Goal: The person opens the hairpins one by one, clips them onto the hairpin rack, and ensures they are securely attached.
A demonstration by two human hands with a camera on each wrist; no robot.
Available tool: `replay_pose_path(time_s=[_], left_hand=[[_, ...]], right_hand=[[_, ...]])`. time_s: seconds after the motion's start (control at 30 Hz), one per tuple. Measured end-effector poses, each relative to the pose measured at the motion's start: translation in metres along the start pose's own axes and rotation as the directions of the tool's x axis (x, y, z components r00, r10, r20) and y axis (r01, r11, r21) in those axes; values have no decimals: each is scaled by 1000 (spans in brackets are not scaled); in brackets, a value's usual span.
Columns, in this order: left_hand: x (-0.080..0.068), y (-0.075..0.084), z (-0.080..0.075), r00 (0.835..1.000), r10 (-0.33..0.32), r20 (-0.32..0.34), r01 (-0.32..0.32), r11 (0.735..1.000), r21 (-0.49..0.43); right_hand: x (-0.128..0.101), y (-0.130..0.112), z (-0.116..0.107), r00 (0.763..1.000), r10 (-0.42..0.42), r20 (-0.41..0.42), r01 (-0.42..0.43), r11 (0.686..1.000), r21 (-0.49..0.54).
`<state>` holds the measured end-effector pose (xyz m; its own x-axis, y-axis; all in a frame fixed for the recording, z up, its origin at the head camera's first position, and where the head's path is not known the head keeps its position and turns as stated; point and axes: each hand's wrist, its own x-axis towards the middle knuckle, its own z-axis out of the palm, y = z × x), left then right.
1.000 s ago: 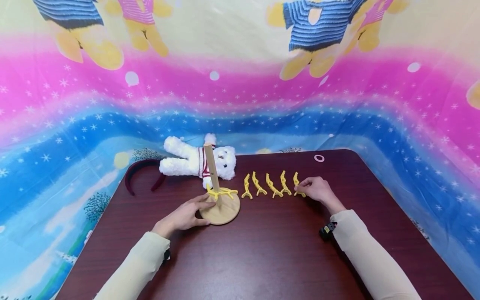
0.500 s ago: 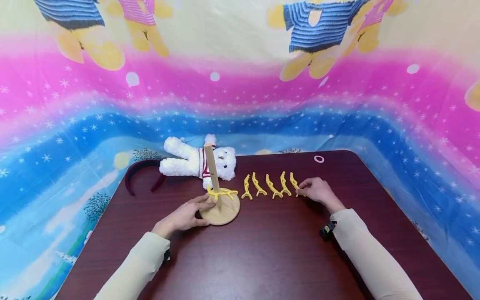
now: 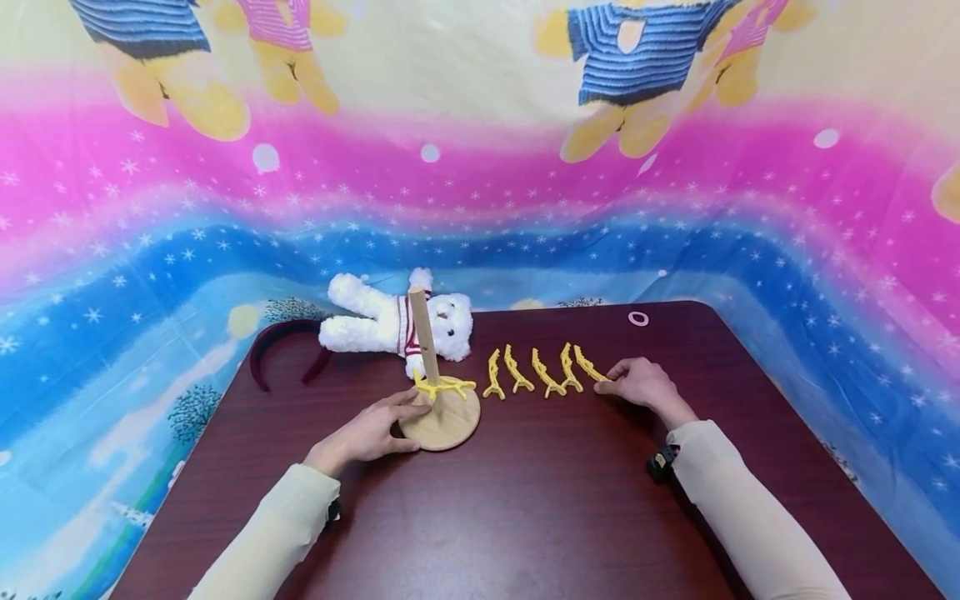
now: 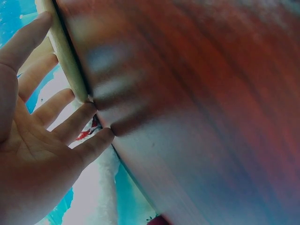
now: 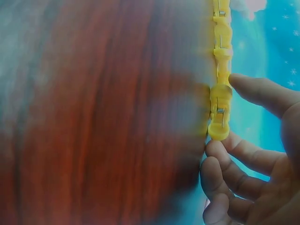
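Observation:
My left hand (image 3: 367,431) touches the round wooden base (image 3: 450,425) of a stand, its fingers spread and nearly straight in the left wrist view. A wooden post (image 3: 423,333) rises from the base, slightly tilted in view, with a yellow pronged piece (image 3: 446,386) around its foot. Right of it, several yellow forked hair clips (image 3: 540,367) lie in a row. My right hand (image 3: 641,383) pinches the near end of the rightmost clip (image 3: 588,363). Small metal springs show on the yellow clip (image 5: 221,110) in the right wrist view, with the thumb against its side.
A white plush bear (image 3: 360,332) in a striped top lies behind the stand. A dark red headband (image 3: 262,350) is at the table's left edge, and a pale pink ring (image 3: 638,318) at the back right. Printed cloth (image 3: 480,192) surrounds the table (image 3: 517,517).
The far end of the rightmost clip has swung left, so it now slants toward the neighbouring clip. My right hand has shifted slightly right. The left hand and the stand have stayed put.

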<state>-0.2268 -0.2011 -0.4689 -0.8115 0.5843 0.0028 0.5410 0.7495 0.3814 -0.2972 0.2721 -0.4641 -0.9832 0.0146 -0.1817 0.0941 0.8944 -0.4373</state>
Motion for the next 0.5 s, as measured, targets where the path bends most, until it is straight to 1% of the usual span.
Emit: replay_pose_path(time_s=[0.3,0.5], left_hand=[[0,-1,2,1000,3,-10,-3,1000,4],[0,-2,4,1000,11,-27,-11,1000,16]], right_hand=[[4,1,5,1000,17,-18,-18,997,-73],[3,0,4,1000,18,-19,-19,998,-64]])
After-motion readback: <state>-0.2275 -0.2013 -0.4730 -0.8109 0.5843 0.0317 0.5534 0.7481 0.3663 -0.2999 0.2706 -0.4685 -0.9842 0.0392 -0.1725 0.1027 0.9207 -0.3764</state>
